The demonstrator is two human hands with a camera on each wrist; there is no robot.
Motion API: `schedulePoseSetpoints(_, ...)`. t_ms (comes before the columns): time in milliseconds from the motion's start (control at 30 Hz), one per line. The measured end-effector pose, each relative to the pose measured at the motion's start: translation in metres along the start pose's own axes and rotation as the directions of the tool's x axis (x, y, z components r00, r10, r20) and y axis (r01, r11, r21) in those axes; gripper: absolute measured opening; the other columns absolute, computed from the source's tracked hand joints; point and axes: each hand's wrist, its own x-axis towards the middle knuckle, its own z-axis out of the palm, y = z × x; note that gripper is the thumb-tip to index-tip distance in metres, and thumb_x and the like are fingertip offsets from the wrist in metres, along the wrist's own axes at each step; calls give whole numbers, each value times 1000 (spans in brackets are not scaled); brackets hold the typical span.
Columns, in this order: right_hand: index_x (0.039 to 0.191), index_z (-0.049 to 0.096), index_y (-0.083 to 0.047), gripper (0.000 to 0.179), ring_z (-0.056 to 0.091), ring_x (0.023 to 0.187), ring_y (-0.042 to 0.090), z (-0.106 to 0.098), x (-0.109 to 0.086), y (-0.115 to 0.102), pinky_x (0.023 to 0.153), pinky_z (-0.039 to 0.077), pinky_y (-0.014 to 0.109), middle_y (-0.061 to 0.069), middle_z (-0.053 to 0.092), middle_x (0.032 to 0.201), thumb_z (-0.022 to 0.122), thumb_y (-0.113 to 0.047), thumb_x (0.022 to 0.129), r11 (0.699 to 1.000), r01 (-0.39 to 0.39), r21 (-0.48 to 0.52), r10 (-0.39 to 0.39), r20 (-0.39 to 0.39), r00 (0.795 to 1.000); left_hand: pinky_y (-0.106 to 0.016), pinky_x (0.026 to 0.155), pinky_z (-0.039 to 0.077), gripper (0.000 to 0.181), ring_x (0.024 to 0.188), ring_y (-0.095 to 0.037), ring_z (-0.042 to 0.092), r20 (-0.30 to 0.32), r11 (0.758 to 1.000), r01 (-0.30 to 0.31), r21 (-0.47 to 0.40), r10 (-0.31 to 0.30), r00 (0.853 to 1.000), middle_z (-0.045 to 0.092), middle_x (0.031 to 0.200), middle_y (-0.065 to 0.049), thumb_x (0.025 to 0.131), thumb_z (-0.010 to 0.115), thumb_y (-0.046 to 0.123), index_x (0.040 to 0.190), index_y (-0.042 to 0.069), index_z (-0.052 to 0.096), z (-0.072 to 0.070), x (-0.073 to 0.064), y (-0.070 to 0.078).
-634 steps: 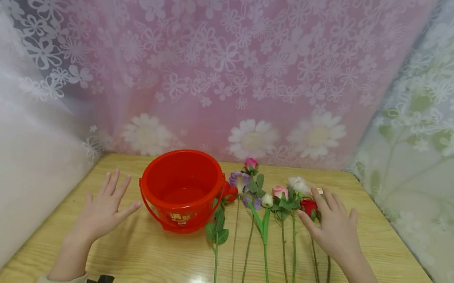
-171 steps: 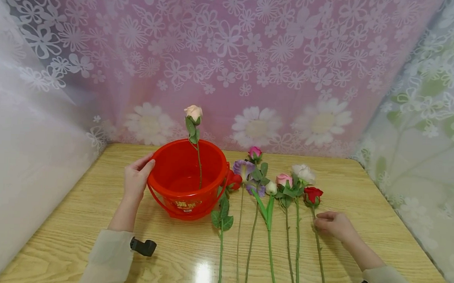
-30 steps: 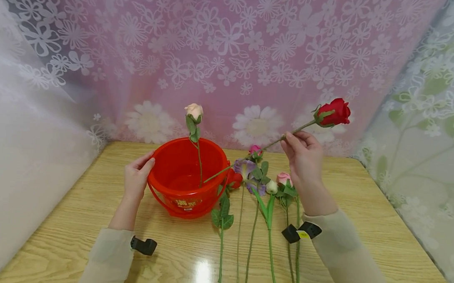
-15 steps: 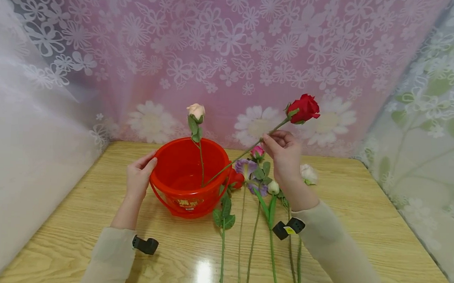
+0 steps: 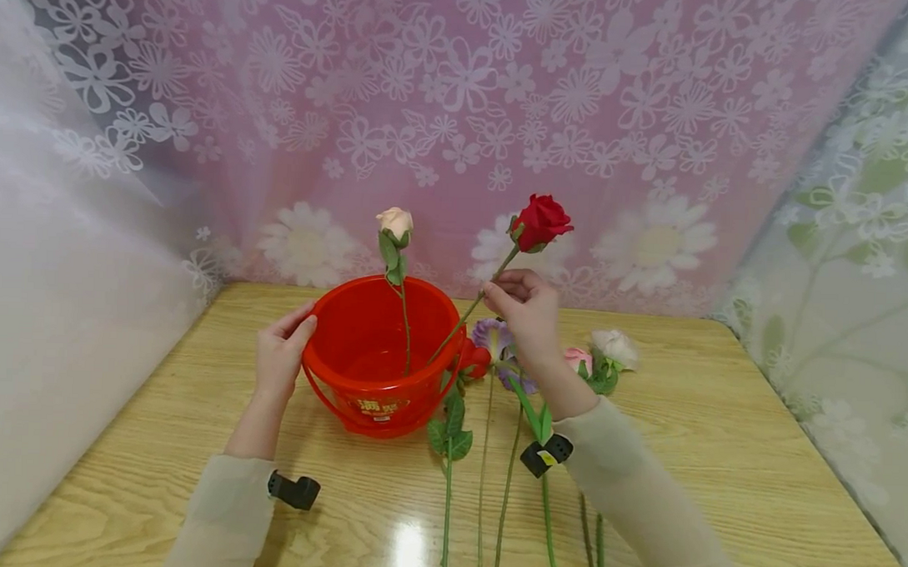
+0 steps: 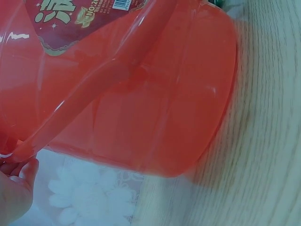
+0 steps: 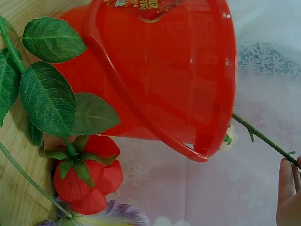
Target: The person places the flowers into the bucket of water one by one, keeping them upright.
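Note:
A red plastic bucket (image 5: 378, 406) stands on the wooden table, its rim held at the left by my left hand (image 5: 282, 357). In the left wrist view that hand (image 6: 16, 190) shows at the lower left corner, against the bucket. My right hand (image 5: 526, 315) pinches the stem of a red rose (image 5: 540, 224) to the right of the bucket. The rose leans right, and its stem's lower end is inside the bucket. A cream rose (image 5: 394, 225) stands in the bucket, leaning slightly left. In the right wrist view my right fingers grip the thorny stem (image 7: 263, 137).
Several flowers lie right of the bucket: a red one (image 5: 474, 359), a purple iris (image 5: 491, 336), a pink rose (image 5: 579, 360) and a white flower (image 5: 615, 347). My right forearm covers some of them. A patterned curtain (image 5: 459, 133) hangs behind the table (image 5: 348, 513).
My right hand has moved left and slightly down with the red rose, which now stands steeper, its stem further into the bucket. The left hand stays on the rim.

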Motion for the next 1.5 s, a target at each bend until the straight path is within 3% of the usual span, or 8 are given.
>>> schedulePoseSetpoints(267, 94, 56, 11, 18, 59, 72, 13, 10, 2, 11, 68, 52, 28, 23, 58, 88, 61, 1, 80, 994, 25, -111, -22, 30, 999, -17, 70, 49, 31, 84, -3, 58, 5, 1000, -11, -13, 11, 1000, 56, 112, -16, 87, 55, 9, 115, -5, 57, 1, 1, -1)
schedulePoseSetpoints(500, 93, 58, 8, 18, 60, 79, 26, 20, 4, 22, 71, 52, 30, 20, 61, 87, 63, -3, 80, 983, 38, -178, -26, 68, 997, -17, 70, 49, 31, 85, -4, 58, -2, 1000, -5, -16, 5, 1000, 56, 113, -18, 87, 55, 9, 115, -4, 58, -1, 1, 0)
schedulePoseSetpoints(867, 95, 64, 4, 19, 60, 82, 22, 33, 8, 31, 68, 52, 29, 15, 63, 89, 65, -5, 79, 943, 28, -331, -5, 71, 997, -20, 73, 49, 31, 89, -6, 57, 2, 1000, -8, -29, 8, 1000, 54, 115, -19, 87, 54, 8, 115, -4, 57, 0, 0, 0)
schedulePoseSetpoints(1167, 101, 65, 2, 24, 60, 85, 23, 35, 9, 35, 73, 51, 32, 14, 64, 92, 65, -8, 79, 907, 63, -416, -28, 91, 995, -18, 70, 50, 30, 88, -7, 58, -17, 999, -11, -33, 11, 1000, 59, 110, -11, 86, 56, 8, 114, -4, 58, 1, 2, -4)
schedulePoseSetpoints(1500, 109, 62, 0, 29, 61, 89, 22, 36, 5, 34, 75, 50, 30, 13, 64, 97, 63, -7, 81, 883, 84, -461, -7, 166, 986, -19, 72, 49, 32, 90, -8, 57, -1, 999, -8, -34, 8, 1000, 53, 116, -20, 87, 54, 9, 116, -5, 56, -1, 0, -2)
